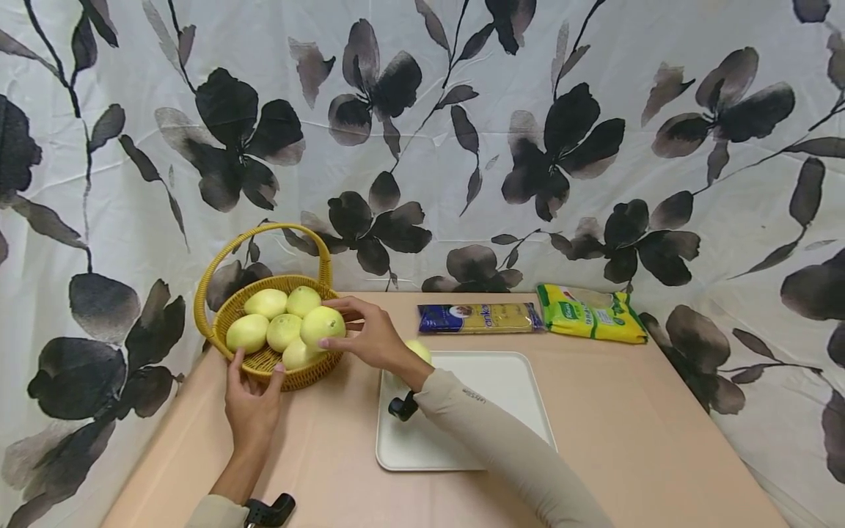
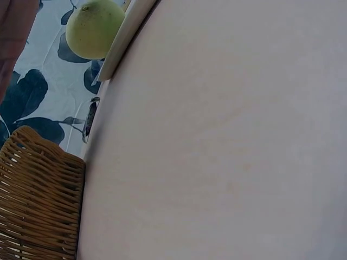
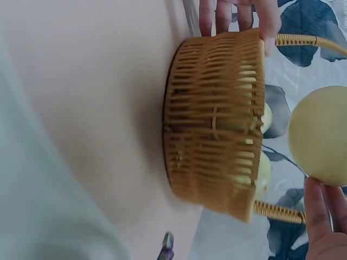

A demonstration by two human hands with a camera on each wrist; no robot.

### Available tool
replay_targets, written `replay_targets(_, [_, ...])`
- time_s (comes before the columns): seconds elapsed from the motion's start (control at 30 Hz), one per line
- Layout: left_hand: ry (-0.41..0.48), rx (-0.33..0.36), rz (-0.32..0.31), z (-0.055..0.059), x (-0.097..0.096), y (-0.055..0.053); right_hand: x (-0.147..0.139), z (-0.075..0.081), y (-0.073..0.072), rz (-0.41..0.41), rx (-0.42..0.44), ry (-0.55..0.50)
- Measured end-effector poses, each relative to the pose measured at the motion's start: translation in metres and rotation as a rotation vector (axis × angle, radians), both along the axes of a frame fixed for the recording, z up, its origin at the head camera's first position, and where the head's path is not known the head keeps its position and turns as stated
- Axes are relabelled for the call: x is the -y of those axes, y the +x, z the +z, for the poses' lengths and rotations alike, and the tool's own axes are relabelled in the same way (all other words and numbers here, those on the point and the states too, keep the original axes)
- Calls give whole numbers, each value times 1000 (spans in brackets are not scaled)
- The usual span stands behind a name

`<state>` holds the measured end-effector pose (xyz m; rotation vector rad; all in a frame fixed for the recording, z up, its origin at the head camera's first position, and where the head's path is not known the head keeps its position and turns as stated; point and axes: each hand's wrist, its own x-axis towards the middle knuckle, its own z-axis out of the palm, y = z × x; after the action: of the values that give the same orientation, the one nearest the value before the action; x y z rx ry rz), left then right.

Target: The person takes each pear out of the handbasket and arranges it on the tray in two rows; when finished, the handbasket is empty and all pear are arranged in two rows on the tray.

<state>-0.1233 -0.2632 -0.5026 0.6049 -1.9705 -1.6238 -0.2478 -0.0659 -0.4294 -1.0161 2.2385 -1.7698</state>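
Note:
A yellow wicker basket [image 1: 304, 378] with a tall hoop handle stands at the table's left, holding several round, pale yellow-green fruits [image 1: 247, 334]. My left hand [image 1: 254, 403] grips its near rim; in the right wrist view, the left thumb laps over the rim and the fingers lie along the wicker wall. Above the basket's right side, my right hand [image 1: 372, 334] holds one yellow-green fruit [image 1: 323, 327] between thumb and fingers. That same fruit [image 3: 320, 135] appears clear of the rim in the right wrist view. Another fruit [image 2: 95, 30] is on the white tray, partly hidden by the right wrist in the head view.
The white rectangular tray [image 1: 455, 447] lies mid-table, under the right forearm. Behind it are a blue-and-gold packet [image 1: 480, 318] and a green-and-yellow bag [image 1: 592, 315], side by side. A floral curtain [image 1: 462, 169] hangs along the table's back edge.

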Motion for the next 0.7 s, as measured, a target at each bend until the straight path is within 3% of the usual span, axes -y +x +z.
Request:
replay_targets(0.27, [5, 8, 2, 0, 1, 0, -38, 0, 1, -4, 32, -51])
replay_targets(0.7, [11, 20, -2, -2, 1, 0, -103, -5, 2, -108, 65, -52])
